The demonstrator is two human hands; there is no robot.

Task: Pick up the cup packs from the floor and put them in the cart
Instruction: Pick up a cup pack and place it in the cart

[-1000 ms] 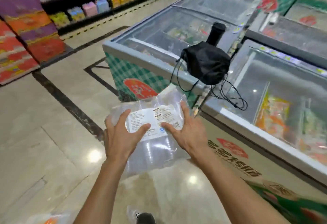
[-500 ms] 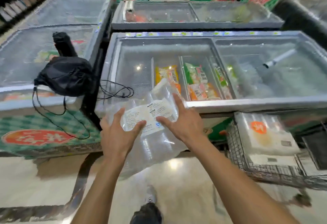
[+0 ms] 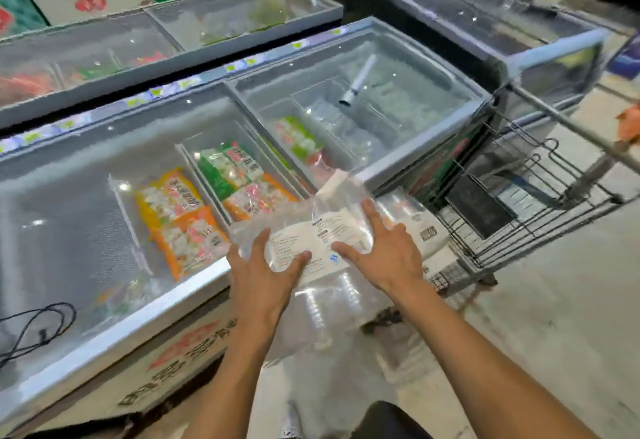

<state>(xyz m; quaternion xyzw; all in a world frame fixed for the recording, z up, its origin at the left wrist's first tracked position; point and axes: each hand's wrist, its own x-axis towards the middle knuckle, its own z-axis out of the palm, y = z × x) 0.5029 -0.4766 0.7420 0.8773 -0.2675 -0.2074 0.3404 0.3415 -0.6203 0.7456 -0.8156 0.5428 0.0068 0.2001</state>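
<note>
Both hands on it: left hand (image 3: 258, 277) and right hand (image 3: 388, 251) each have a grip on the clear cup pack (image 3: 311, 248), held in the air over the freezer's (image 3: 114, 327) front rim. The wire cart (image 3: 519, 230) stands just right, one pack (image 3: 420, 227) inside, bare floor (image 3: 554, 334) beyond.

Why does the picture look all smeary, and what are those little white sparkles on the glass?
In the head view, the edges are smeared and wavy, probably from quick head movement, so the cart looks streaky. The sparkles are ceiling lights glinting off the freezer lid. The cup pack between the left hand and right hand shines too; its label stays unreadable.
</note>
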